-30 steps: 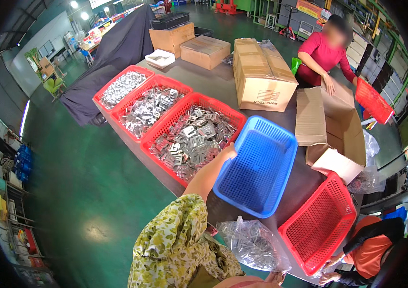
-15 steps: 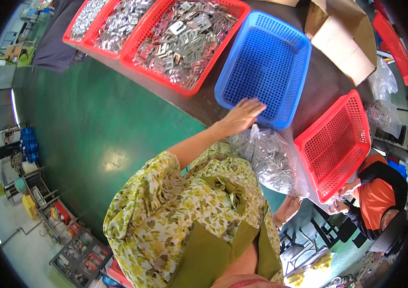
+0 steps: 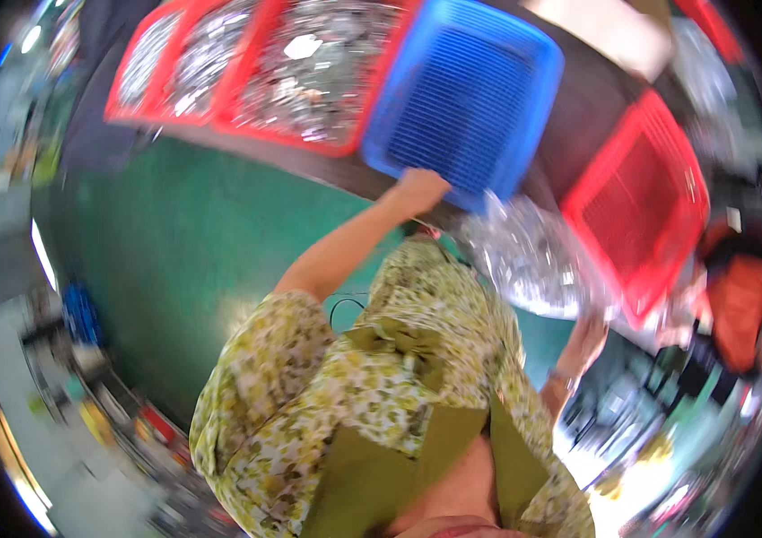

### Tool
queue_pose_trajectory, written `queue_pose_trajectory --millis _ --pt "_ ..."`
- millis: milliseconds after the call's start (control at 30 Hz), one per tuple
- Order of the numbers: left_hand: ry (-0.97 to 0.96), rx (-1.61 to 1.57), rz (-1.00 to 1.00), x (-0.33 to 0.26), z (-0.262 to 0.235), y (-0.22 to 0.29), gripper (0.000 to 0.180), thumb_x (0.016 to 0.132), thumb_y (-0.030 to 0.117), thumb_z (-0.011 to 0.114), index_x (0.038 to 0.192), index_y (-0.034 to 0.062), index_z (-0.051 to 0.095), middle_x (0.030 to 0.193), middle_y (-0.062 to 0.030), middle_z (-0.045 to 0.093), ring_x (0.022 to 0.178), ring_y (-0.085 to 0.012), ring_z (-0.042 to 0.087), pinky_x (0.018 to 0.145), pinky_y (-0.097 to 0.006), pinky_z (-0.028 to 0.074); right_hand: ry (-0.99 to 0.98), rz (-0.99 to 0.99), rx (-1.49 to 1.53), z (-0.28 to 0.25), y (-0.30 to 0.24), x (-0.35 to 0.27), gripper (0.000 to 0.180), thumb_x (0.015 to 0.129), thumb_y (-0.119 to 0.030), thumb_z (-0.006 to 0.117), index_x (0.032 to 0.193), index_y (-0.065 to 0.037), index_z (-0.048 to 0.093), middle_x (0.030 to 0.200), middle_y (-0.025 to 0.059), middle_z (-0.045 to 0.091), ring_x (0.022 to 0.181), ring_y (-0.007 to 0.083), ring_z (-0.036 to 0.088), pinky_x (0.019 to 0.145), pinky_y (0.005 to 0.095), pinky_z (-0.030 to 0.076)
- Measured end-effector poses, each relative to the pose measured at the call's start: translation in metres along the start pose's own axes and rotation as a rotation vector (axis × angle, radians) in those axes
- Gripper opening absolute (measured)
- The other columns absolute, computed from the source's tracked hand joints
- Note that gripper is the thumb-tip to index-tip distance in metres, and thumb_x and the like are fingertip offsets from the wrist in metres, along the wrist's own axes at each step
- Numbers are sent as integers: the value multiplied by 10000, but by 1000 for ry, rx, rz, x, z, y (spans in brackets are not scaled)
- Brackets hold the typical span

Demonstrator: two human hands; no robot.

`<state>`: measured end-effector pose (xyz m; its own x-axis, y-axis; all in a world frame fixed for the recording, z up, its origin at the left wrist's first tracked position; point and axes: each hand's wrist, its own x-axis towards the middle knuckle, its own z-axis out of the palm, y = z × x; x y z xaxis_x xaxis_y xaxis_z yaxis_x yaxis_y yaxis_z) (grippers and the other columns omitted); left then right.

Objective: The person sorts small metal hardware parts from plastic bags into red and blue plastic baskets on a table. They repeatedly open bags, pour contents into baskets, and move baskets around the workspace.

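My left hand [image 3: 422,190] is closed at the near left corner of a blue perforated plastic basket [image 3: 549,67], its fingers curled over the rim. No contents are visible inside that basket. Beside it, at the table's near edge, lies a clear plastic bag [image 3: 533,260] of shiny metal pieces. My right hand [image 3: 585,339] is at the bag's right end; blur hides its fingers, so I cannot tell whether they grip the plastic.
Three red baskets [image 3: 235,67] of small metal parts stand in a row at the far left. Another red basket [image 3: 636,206] sits tilted on the right. Behind is cardboard [image 3: 609,31]. A person in orange and black [image 3: 741,309] works at the right.
My left hand has gone from lying spread on the blue basket's near rim to closing at its corner. My right hand has moved up to the bag's right end. The whole view has shifted and blurred.
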<state>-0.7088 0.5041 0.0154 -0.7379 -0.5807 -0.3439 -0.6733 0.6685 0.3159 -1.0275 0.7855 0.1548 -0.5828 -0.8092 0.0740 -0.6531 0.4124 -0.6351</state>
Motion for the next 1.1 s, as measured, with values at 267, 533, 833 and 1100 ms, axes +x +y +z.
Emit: queue_pose_trajectory --millis 267,533,833,1100 --pt "323 -306 231 -5 -85 114 699 765 179 737 1369 49 410 1286 -172 505 1117 -319 536 938 -388 459 292 480 1492 44 72 15 168 935 -66 536 1085 -13 591 1066 53 617 977 152 568 887 303 458" --pt "447 -365 260 -3 -64 86 279 736 71 722 998 31 631 879 -134 664 838 -341 617 752 -400 496 388 663 1559 60 83 27 160 946 -68 488 1055 -6 587 1060 75 609 980 191 571 918 355 455" --pt "595 -353 290 -8 -95 97 73 725 115 732 783 73 716 957 -20 658 957 -234 538 809 -339 457 374 677 1602 56 81 28 130 939 -67 489 1021 -30 583 1028 65 608 963 189 563 886 347 450" --pt "92 -46 706 -35 -137 102 72 791 154 653 780 87 678 1076 48 660 1038 -172 510 896 -351 375 393 656 1644 64 104 22 104 937 -84 514 985 -42 595 944 34 591 893 161 545 849 327 439"
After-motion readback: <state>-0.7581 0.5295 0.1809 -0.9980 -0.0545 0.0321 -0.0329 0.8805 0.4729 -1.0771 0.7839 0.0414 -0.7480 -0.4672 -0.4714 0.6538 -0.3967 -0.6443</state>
